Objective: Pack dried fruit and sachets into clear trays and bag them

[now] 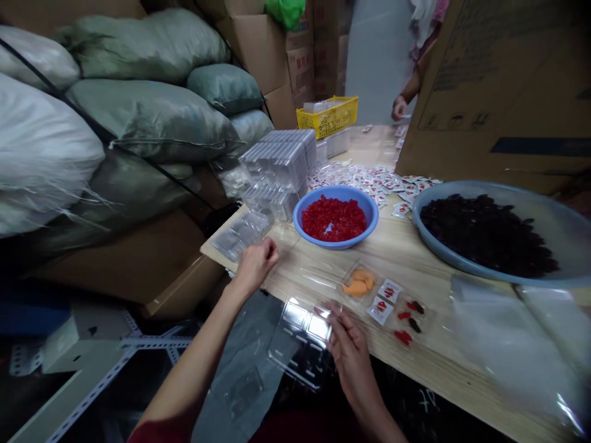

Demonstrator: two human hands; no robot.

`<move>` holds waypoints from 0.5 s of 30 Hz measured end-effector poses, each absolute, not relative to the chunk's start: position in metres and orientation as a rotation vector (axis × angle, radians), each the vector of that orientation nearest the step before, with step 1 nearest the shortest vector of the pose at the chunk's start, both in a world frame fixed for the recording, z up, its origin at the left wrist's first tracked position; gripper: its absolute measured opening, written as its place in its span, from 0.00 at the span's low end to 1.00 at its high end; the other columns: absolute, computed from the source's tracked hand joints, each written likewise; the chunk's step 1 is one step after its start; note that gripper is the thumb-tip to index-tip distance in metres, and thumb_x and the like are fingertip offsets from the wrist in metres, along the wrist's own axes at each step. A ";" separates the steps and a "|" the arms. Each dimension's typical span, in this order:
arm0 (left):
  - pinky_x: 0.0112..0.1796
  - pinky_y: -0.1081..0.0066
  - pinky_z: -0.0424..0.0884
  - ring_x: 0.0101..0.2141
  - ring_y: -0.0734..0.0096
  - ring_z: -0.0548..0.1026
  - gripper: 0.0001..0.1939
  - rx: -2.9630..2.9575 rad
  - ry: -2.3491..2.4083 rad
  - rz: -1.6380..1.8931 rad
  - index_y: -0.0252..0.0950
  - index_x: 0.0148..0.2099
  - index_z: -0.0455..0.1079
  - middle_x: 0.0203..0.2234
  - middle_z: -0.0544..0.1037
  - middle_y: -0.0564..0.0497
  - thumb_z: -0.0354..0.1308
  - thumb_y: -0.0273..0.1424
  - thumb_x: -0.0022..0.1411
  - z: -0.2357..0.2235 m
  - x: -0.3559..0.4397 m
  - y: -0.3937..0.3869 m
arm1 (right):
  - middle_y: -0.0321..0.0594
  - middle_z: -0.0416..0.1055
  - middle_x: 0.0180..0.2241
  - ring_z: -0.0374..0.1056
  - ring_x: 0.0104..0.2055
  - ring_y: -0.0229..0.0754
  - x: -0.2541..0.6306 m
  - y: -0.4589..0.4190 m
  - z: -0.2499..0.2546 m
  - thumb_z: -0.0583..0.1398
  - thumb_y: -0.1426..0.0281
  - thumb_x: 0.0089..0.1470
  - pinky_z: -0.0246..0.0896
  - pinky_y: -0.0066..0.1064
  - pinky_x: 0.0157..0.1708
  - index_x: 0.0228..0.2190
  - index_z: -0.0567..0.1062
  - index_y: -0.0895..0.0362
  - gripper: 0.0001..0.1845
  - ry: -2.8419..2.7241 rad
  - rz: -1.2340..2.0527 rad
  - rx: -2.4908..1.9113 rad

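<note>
My right hand grips a clear plastic clamshell by its edge, holding it out past the rim of the tabletop. My left hand, loosely curled and empty, sits just beside a flat clear tray. Near the clamshell lies a clear compartment tray with orange pieces, beside red-printed sachets. A blue bowl of red pieces sits beyond.

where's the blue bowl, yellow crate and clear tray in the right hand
Blue bowl [335,242], head view, front rim
Yellow crate [327,120], head view, front wall
Clear tray [300,351], head view, lower half
</note>
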State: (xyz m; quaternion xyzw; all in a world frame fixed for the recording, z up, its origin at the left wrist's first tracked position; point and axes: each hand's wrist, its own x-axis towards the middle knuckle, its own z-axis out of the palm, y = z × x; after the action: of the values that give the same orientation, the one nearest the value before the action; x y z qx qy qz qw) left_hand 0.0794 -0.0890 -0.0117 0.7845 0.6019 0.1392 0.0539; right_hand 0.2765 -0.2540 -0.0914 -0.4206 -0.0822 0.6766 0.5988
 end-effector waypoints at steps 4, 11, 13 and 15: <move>0.33 0.70 0.64 0.30 0.66 0.74 0.06 2.429 1.824 0.145 0.37 0.34 0.70 0.28 0.77 0.48 0.53 0.29 0.61 -0.045 0.091 -0.055 | 0.44 0.77 0.49 0.74 0.51 0.53 0.288 -0.269 -0.091 0.71 0.59 0.47 0.69 0.47 0.52 0.47 0.77 0.53 0.25 -0.158 1.592 -0.932; 0.40 0.66 0.68 0.39 0.61 0.76 0.12 2.409 1.790 0.282 0.34 0.44 0.72 0.38 0.78 0.42 0.49 0.32 0.68 -0.039 0.099 -0.076 | 0.48 0.76 0.51 0.71 0.55 0.54 0.315 -0.279 -0.087 0.69 0.61 0.52 0.59 0.55 0.60 0.49 0.76 0.54 0.24 -0.057 1.572 -0.851; 0.43 0.66 0.70 0.40 0.62 0.76 0.13 2.368 1.557 0.470 0.37 0.48 0.71 0.41 0.78 0.44 0.51 0.37 0.68 -0.018 0.106 -0.108 | 0.48 0.74 0.53 0.71 0.55 0.54 0.323 -0.281 -0.082 0.68 0.61 0.53 0.59 0.55 0.60 0.49 0.75 0.54 0.23 -0.050 1.541 -0.849; 0.47 0.65 0.71 0.46 0.62 0.75 0.14 2.291 1.197 0.472 0.41 0.51 0.72 0.46 0.77 0.46 0.57 0.38 0.65 0.005 0.116 -0.143 | 0.48 0.73 0.55 0.71 0.55 0.53 0.330 -0.283 -0.078 0.67 0.61 0.54 0.59 0.55 0.60 0.50 0.75 0.53 0.23 -0.056 1.510 -0.858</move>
State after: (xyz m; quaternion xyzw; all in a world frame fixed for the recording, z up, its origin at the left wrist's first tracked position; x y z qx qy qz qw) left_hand 0.1163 -0.1435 0.0055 0.8432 0.4405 0.1739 0.2544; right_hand 0.3301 -0.2833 -0.0775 -0.3772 -0.0247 0.6636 0.6456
